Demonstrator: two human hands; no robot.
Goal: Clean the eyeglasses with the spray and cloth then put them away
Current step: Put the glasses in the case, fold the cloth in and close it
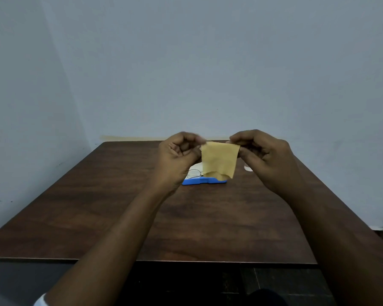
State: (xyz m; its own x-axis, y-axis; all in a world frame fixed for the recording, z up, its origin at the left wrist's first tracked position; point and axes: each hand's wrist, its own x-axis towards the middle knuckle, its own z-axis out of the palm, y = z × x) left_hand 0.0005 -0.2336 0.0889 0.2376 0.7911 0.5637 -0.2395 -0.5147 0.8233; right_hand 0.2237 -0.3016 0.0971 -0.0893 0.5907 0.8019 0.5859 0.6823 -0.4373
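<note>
A small yellow cloth point(219, 160) hangs in the air above the middle of the table, stretched between both hands. My left hand point(178, 156) pinches its upper left corner and my right hand point(263, 155) pinches its upper right corner. Below and behind the cloth, a blue eyeglass case point(199, 181) lies on the table with thin wire-framed eyeglasses point(194, 173) resting at it, partly hidden by my left hand and the cloth. A small white object point(248, 168), maybe the spray bottle, peeks out from behind my right hand.
The dark wooden table point(119, 206) stands against a pale blue wall, with its near edge at the bottom of the view. A dark floor shows below that edge.
</note>
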